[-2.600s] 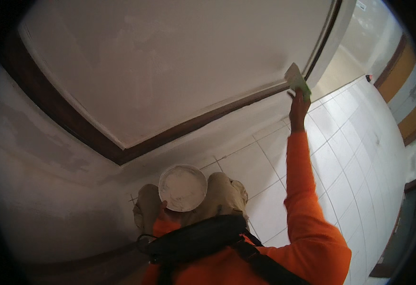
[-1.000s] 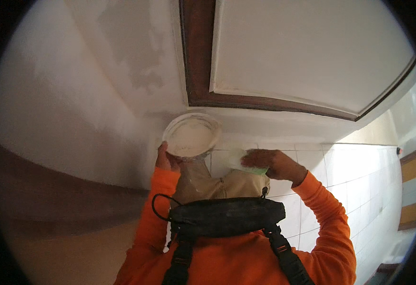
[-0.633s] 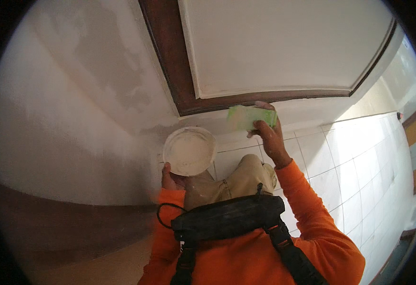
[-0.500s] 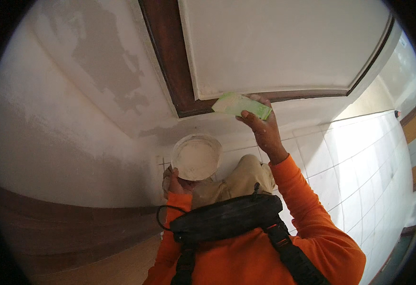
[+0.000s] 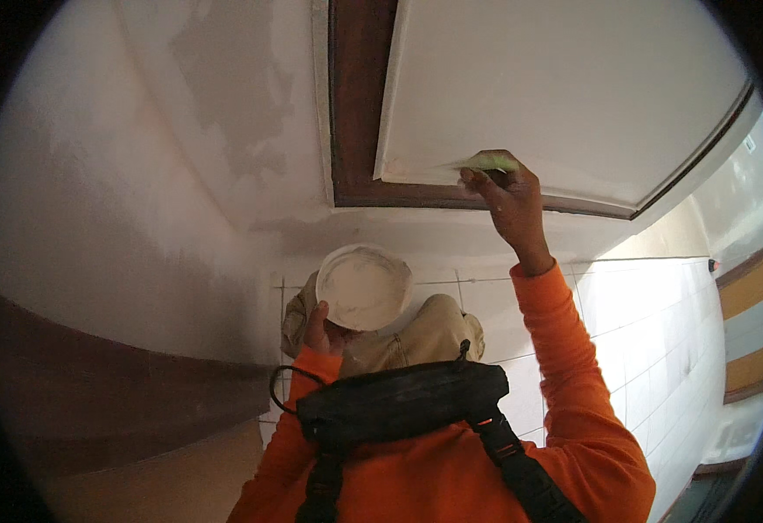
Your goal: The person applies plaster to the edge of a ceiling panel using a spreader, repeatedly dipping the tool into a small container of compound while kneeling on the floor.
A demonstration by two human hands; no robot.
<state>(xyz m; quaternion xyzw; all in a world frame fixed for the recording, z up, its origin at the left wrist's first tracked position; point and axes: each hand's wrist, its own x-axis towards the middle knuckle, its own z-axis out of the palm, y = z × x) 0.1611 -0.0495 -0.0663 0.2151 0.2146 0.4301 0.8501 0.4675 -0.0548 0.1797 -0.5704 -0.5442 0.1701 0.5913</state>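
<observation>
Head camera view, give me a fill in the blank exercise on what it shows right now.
The right hand grips a flat tool coloured pale ____.
The left hand holds a bowl, its rim ____ in shape.
Both sleeves are ____.
The floor is laid with white ____.

Missing words: green; round; orange; tiles.

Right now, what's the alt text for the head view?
A person's right hand holds a blurred green tool in front of a pale, dark-framed panel; contact is unclear. The left hand holds a round white bowl of pale material.
</observation>
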